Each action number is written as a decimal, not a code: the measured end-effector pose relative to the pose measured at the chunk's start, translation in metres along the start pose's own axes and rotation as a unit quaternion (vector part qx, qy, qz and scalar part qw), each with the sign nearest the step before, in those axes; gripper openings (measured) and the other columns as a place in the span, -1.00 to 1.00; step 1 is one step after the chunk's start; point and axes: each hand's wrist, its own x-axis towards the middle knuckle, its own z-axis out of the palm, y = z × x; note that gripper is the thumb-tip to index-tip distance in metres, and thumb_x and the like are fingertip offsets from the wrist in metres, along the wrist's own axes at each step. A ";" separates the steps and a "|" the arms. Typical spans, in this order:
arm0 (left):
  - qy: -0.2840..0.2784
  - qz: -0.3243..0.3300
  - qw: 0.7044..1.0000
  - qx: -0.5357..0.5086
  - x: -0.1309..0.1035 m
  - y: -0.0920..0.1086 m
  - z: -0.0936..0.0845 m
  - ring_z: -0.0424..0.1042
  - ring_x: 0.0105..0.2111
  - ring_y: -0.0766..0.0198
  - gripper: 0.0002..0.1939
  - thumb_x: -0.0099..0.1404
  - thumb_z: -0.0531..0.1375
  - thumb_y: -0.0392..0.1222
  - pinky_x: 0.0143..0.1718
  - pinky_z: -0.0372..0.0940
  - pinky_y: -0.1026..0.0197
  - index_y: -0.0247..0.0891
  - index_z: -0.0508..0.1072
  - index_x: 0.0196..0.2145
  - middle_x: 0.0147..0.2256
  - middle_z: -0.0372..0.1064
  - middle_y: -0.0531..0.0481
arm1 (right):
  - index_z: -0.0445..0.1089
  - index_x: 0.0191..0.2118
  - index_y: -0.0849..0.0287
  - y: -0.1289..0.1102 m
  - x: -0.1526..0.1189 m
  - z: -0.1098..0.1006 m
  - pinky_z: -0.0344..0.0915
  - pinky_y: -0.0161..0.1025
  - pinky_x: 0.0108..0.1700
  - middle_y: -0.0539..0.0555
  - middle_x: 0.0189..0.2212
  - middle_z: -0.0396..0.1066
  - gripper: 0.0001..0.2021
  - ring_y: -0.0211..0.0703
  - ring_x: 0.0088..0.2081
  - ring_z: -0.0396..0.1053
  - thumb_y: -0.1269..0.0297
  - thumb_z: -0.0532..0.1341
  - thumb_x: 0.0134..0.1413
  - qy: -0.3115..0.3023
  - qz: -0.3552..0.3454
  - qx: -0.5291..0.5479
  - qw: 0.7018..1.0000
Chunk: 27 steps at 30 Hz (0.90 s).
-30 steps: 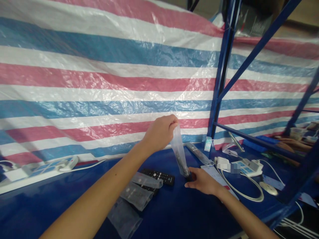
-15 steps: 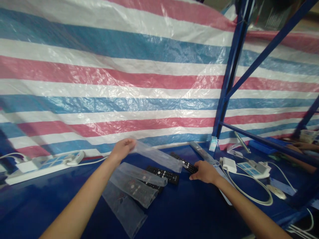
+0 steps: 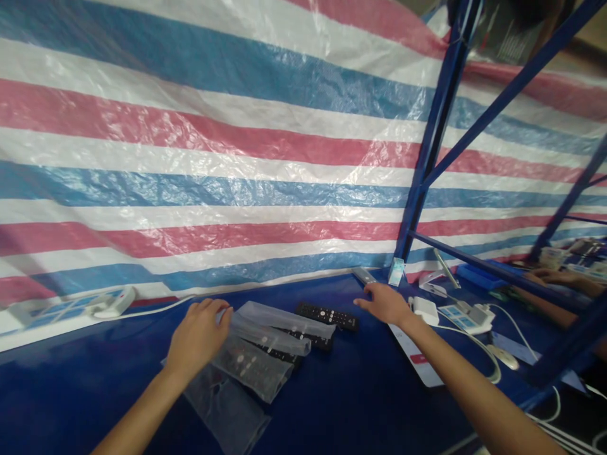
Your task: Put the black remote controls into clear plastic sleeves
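Observation:
Clear plastic sleeves (image 3: 256, 370) lie fanned out on the blue table, partly over several black remote controls. The rightmost black remote (image 3: 348, 321) is mostly uncovered at the edge of the fan. Beside the sleeves' left ends hovers my left hand (image 3: 202, 332), its fingers loosely bent, thumb apart, nothing in it. My right hand (image 3: 386, 303) reaches to a grey-looking remote (image 3: 364, 275) at the back of the table. Thumb and fingers are apart there, and the hand covers that remote's near end; whether they touch is unclear.
White power strips (image 3: 114, 303) lie at left and right (image 3: 467, 316), with cables. A white flat card (image 3: 417, 357) lies under my right forearm. A small blue-white box (image 3: 396, 272) stands by the blue frame post (image 3: 412, 215). Another person's hands (image 3: 554, 278) show far right.
My left hand has let go of a sleeve, now lying on the fan, and drawn back left. My right hand has left the black remote, now beside the others, and moved toward the back remote.

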 end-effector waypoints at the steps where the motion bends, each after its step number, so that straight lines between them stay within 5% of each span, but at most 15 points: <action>1: 0.014 0.004 1.000 0.007 -0.005 -0.002 -0.001 0.40 -0.12 -0.08 -0.61 0.25 -0.08 -0.04 -0.08 0.29 -0.02 -0.25 0.48 -0.29 -0.22 0.48 -0.19 | 0.39 0.02 0.24 0.008 0.004 -0.003 0.24 -0.19 -0.06 0.27 -0.02 0.42 -0.58 0.05 0.01 0.37 0.04 0.10 0.19 0.017 0.029 -0.014 0.999; 4: 0.049 0.010 0.999 0.002 -0.014 -0.006 -0.003 0.42 -0.14 -0.07 -0.61 0.26 -0.08 -0.01 -0.11 0.32 -0.02 -0.22 0.47 -0.27 -0.23 0.49 -0.17 | 0.39 -0.01 0.36 0.029 0.018 -0.004 0.24 -0.10 -0.04 0.40 -0.03 0.41 -0.59 0.17 0.05 0.34 0.12 0.08 0.21 0.029 0.090 -0.045 0.994; 8: 0.069 0.021 0.997 -0.014 -0.019 -0.004 -0.001 0.43 -0.16 -0.02 -0.62 0.26 -0.08 -0.01 -0.10 0.32 0.02 -0.21 0.46 -0.24 -0.25 0.50 -0.13 | 0.43 -0.06 0.29 0.037 0.035 0.005 0.29 -0.17 -0.14 0.30 -0.12 0.49 -0.61 0.09 -0.05 0.42 0.10 0.17 0.13 0.001 0.112 -0.053 0.992; 13: 0.056 0.048 0.997 -0.023 -0.023 -0.001 0.004 0.45 -0.19 0.02 -0.63 0.28 -0.08 -0.03 -0.10 0.32 0.06 -0.22 0.45 -0.25 -0.27 0.50 -0.13 | 0.44 -0.08 0.27 0.023 0.036 0.012 0.29 -0.20 -0.17 0.28 -0.14 0.50 -0.64 0.05 -0.07 0.44 0.14 0.17 0.10 0.009 0.111 -0.057 0.992; 18: 0.067 0.078 0.994 -0.027 -0.024 0.006 0.005 0.45 -0.20 0.03 -0.64 0.30 -0.08 -0.03 -0.12 0.32 0.08 -0.20 0.46 -0.27 -0.27 0.51 -0.11 | 0.46 -0.12 0.29 0.002 0.007 0.014 0.28 -0.17 -0.16 0.31 -0.19 0.51 -0.65 0.11 -0.08 0.44 0.16 0.19 0.04 0.019 0.084 -0.066 0.994; 22: 0.068 0.133 0.988 -0.027 -0.017 0.032 0.000 0.44 -0.19 0.02 -0.64 0.32 -0.09 -0.07 -0.14 0.30 0.06 -0.22 0.46 -0.26 -0.26 0.50 -0.12 | 0.47 -0.17 0.28 -0.008 -0.026 0.018 0.25 -0.14 -0.13 0.29 -0.23 0.51 -0.70 0.13 -0.07 0.42 0.18 0.19 0.06 0.025 0.060 -0.075 0.995; 27: 0.017 0.225 0.974 -0.013 0.017 0.105 0.002 0.40 -0.17 0.04 -0.69 0.34 -0.07 -0.20 -0.07 0.27 0.04 -0.25 0.46 -0.23 -0.25 0.48 -0.12 | 0.44 -0.15 0.28 -0.006 -0.050 0.013 0.24 -0.12 -0.10 0.29 -0.22 0.50 -0.63 0.13 -0.05 0.39 0.05 0.14 0.16 0.067 0.031 -0.091 0.993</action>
